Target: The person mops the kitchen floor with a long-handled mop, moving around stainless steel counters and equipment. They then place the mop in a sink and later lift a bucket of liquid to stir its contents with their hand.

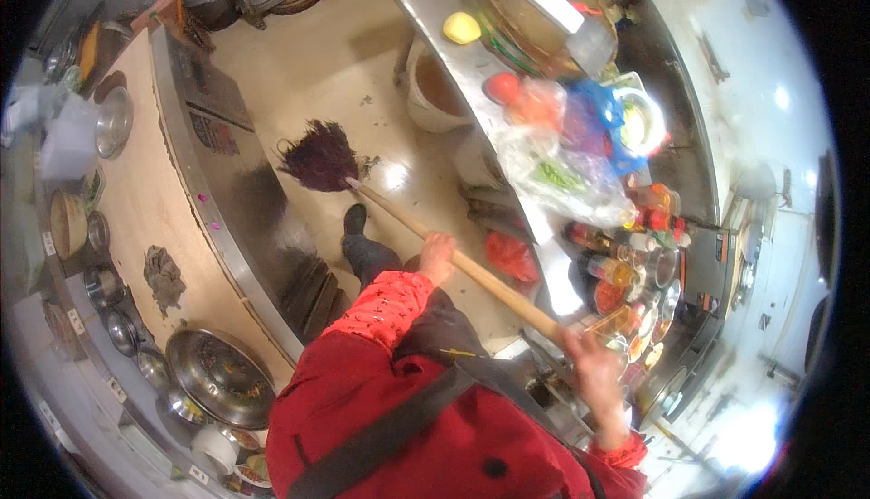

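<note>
A mop (399, 213) with a long pale wooden handle runs slantwise across the view. Its dark purple head (317, 156) lies spread on the tan floor, ahead of my shoe (355, 220). My left hand (438, 259) is closed round the middle of the handle. Farther up, near the handle's top end, my right hand (594, 372) wraps it too, a little blurred. Small dark bits and a wet shine show on the floor beside the mop head.
On the left, a counter (136, 218) carries a grey rag (164, 279), a large metal pan (220, 377) and several bowls. The right-hand metal table (435, 9) holds a round chopping board (507, 9), plastic bags and bottles. A white bucket (433, 100) stands under its edge.
</note>
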The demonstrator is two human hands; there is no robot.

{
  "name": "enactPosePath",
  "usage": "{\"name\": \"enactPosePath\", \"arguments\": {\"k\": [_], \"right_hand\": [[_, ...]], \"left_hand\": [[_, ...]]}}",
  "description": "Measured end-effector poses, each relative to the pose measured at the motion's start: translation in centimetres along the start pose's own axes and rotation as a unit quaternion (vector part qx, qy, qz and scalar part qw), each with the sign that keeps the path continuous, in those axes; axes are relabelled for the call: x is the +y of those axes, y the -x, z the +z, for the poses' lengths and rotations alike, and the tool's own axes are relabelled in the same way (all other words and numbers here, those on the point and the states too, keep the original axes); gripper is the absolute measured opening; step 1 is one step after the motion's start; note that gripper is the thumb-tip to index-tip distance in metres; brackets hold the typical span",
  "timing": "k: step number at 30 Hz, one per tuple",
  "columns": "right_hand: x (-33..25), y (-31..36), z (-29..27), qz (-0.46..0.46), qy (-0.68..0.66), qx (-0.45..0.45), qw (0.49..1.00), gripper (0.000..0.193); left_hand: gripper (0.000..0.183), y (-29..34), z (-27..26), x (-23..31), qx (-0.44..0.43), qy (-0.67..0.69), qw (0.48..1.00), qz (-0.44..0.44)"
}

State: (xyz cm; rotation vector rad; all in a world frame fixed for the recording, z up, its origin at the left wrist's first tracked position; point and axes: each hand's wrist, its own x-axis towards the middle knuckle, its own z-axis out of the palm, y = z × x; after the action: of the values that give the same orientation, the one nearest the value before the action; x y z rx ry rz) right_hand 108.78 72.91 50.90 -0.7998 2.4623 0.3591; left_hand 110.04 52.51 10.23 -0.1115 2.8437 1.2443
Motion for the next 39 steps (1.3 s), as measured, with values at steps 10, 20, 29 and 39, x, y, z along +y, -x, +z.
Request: {"name": "enactPosePath", "arguments": {"k": [10,20,29,39], "right_hand": [[2.3,8.9,-4.0,0.108,0.025,0.157,0.981,0.032],[-9.2,-9.0,5.1,0.067,-0.129,0.058,0.988,0.026],[-8.4,-9.7,5.6,0.154,-0.239,-0.052,0.957,0.033],[-6.2,2.7,-6.3,0.354,-0.299,-0.17,0.87,0.041]], "left_hand": [[0.028,-0.4,-7.4,10.4,0.048,0.054,0.993,0.09],[0.033,-9.9,-8.9,-9.6,0.024,-0.051,0.997,-0.043],[0.022,-12.8,-1.9,-11.0,-0.059,-0.042,0.992,0.102],[0.026,-2.2,1.1,2.6,-0.134,0.146,0.952,0.232]]}}
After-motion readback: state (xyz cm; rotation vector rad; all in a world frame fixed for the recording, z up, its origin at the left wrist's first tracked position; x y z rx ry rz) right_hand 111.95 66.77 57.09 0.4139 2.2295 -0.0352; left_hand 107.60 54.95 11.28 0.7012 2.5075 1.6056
